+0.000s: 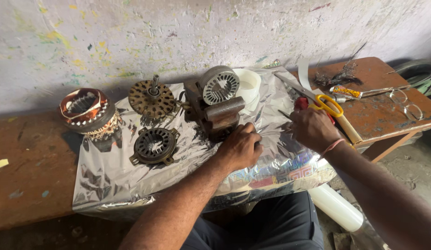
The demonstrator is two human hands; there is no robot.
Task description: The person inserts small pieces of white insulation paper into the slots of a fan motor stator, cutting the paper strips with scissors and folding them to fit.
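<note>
My left hand [241, 148] rests with curled fingers on a crinkled silver foil sheet [113, 176], right at the foot of a rusty bench vice [220, 115]. The vice carries a round silver stator core [219, 85]. My right hand [312, 127] hovers just to the right, fingers bent inward toward the left hand. What they close on is hidden. A red piece [301, 103] shows at its top edge. Yellow-handled scissors [329, 105] lie just behind that hand.
On the foil lie a dark stator ring [155, 145] and a perforated rotor disc with a shaft [152, 98]. A copper-wound stator [86, 111] stands at the left. A white tape roll [249, 83], a tube [347, 91] and eyeglasses [405, 104] sit on the wooden bench [35, 185].
</note>
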